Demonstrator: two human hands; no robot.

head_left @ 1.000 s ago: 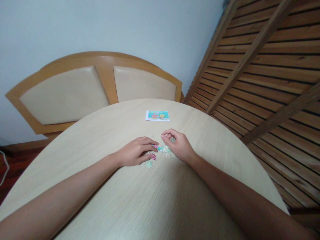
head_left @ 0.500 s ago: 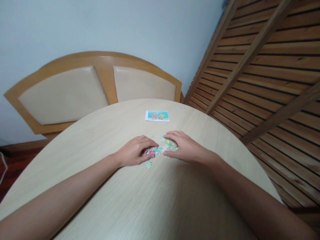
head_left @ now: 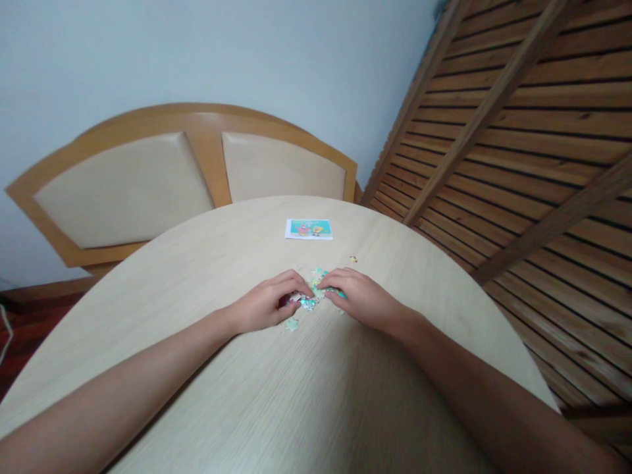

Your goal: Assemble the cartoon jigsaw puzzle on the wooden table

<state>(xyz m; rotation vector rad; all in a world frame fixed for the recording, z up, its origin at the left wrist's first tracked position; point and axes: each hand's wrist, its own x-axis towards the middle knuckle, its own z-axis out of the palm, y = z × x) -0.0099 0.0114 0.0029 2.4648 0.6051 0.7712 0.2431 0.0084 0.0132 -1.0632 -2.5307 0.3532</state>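
Note:
A small heap of colourful jigsaw pieces (head_left: 312, 296) lies on the round pale wooden table (head_left: 306, 395). My left hand (head_left: 269, 299) rests palm down at the heap's left side, fingers curled over some pieces. From the right, my right hand (head_left: 356, 294) covers the heap with bent fingers touching the pieces. The two sets of fingertips nearly meet over the pile. One pale green piece (head_left: 291, 324) lies loose just below my left hand. Another tiny piece (head_left: 353, 259) sits apart, beyond my right hand.
A small picture card (head_left: 309, 228) with cartoon figures lies farther back on the table. Behind the table stands a wooden bench back (head_left: 148, 178) with beige padded panels. A slatted wooden wall (head_left: 518, 131) runs along the right. The table edge curves off at the right.
My right hand turned flat, swept over the pieces and drew in toward my left hand, bunching the heap. A tiny piece now lies apart beyond it. My left hand barely moved.

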